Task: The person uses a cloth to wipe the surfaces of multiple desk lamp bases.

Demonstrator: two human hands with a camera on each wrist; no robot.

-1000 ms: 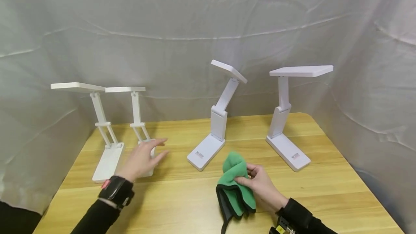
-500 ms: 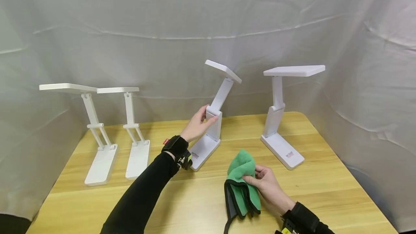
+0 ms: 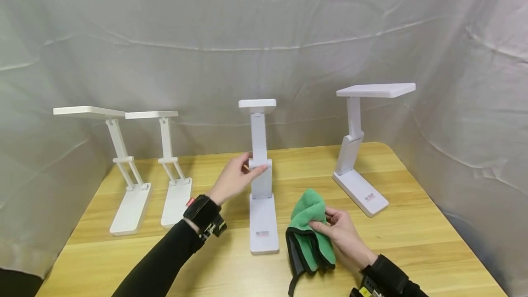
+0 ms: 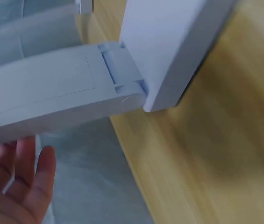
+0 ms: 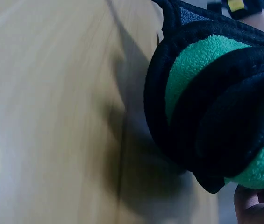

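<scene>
A white desk lamp [image 3: 261, 182] stands mid-table, its base pointing toward me. My left hand [image 3: 233, 178] holds this lamp's stem near the middle hinge, thumb across the front and the other fingers reaching behind. Up close in the left wrist view, the lower stem [image 4: 52, 88] meets the base [image 4: 169, 42], with my fingers [image 4: 26, 163] at the stem's edge. My right hand [image 3: 346, 235] pinches a folded green cloth [image 3: 309, 223] with black edging and a dangling black strap. In the right wrist view the cloth [image 5: 202, 51] hides most of that hand.
Two more white lamps stand at the left, one far left [image 3: 131, 207] and one beside it [image 3: 176, 200]. Another lamp [image 3: 359, 191] stands at the right, its head spread wide. Pale draped fabric [image 3: 206, 77] hangs behind the wooden table [image 3: 416, 242] and on both sides.
My left hand has gone from the left lamps to the middle lamp and taken hold of its stem. That lamp has turned and come nearer me. My right hand keeps the cloth.
</scene>
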